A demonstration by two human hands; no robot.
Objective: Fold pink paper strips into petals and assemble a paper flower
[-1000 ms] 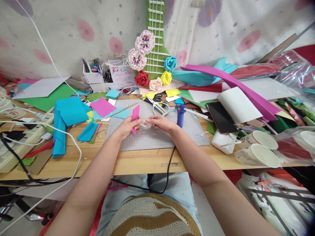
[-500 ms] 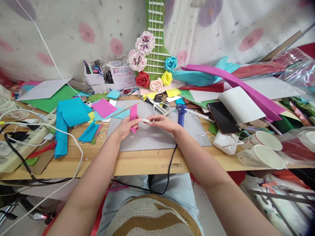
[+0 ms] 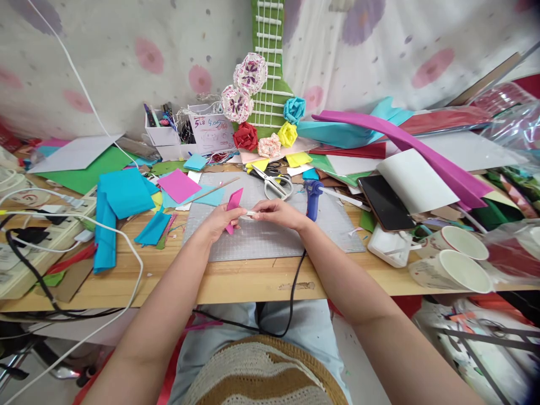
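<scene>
Above the grey cutting mat (image 3: 270, 242), my left hand (image 3: 220, 221) is closed around a bright pink paper strip (image 3: 235, 199), which stands tilted out of the fist. Between the two hands is a small white piece (image 3: 250, 214); its exact kind is too small to tell. My right hand (image 3: 278, 214) pinches this piece with its fingertips, while the left thumb and finger touch its other end. Just right of my right hand lies a blue glue gun (image 3: 313, 199) with a white glue stick in it. White-handled scissors (image 3: 276, 185) lie behind the hands.
Turquoise paper pieces (image 3: 125, 194) and a power strip (image 3: 46, 247) lie at left. Paper flowers (image 3: 250, 73) and a green guitar-shaped piece (image 3: 270, 90) stand at the back. A phone (image 3: 383, 202) and paper cups (image 3: 451, 270) are at right. A black cord (image 3: 294, 287) crosses the table's front edge.
The pink strip now leans further to the right. Both hands have shifted slightly, still close together on the white piece. The camera view has moved a little.
</scene>
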